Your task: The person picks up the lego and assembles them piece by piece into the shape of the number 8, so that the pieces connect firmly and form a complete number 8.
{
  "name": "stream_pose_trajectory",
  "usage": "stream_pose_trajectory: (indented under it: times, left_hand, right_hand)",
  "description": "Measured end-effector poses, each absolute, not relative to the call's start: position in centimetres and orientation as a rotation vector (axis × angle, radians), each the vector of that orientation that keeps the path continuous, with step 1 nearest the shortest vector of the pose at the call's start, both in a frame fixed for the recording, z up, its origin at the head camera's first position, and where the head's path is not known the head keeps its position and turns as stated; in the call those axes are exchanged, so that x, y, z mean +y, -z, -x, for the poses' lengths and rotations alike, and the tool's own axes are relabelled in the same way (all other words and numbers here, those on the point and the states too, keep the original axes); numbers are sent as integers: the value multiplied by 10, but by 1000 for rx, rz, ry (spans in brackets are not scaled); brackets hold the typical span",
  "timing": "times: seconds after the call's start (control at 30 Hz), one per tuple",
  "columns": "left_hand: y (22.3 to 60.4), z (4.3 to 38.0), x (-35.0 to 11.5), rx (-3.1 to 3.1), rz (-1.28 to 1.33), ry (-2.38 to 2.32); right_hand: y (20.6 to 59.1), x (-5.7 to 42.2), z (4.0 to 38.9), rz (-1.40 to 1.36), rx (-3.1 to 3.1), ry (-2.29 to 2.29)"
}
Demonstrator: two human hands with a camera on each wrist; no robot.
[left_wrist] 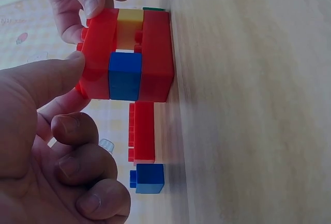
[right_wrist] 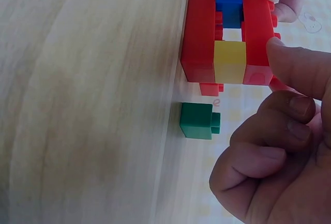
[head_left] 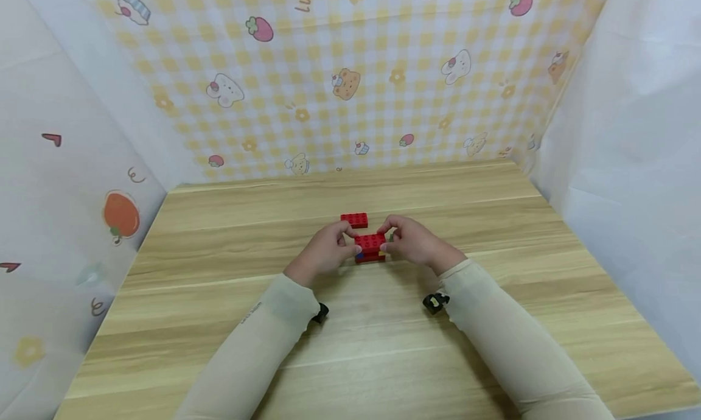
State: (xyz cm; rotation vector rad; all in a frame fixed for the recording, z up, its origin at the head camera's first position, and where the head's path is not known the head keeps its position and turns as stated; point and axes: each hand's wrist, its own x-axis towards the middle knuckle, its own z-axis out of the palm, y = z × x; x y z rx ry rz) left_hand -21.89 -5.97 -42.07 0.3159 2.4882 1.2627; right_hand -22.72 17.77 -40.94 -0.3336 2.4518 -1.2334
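Observation:
Between both hands stands a small stack of toy building bricks. Its top red brick lies across a blue brick at the left end and a yellow brick at the right end. Under these is a bottom red brick on the table, and a gap shows between the blue and yellow ones. My left hand pinches the left end of the top red brick with thumb and index finger, the other fingers curled. The right hand pinches its right end the same way.
Behind the stack lies a loose red brick. A loose blue brick sits on the left side and a green brick on the right, partly hidden by the right hand in the head view. A patterned cloth hangs behind the wooden table.

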Motion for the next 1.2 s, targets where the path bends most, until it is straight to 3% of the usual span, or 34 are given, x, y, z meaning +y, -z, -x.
stream_pose_trajectory:
  times: [0.63, 1.2]
  left_hand:
    - [420, 223, -86, 2520, -363, -1333]
    - [419, 237, -111, 2533, -207, -1264]
  right_hand:
    - [412, 179, 228, 327, 2431, 1242]
    - [410, 179, 227, 332, 2433, 1243]
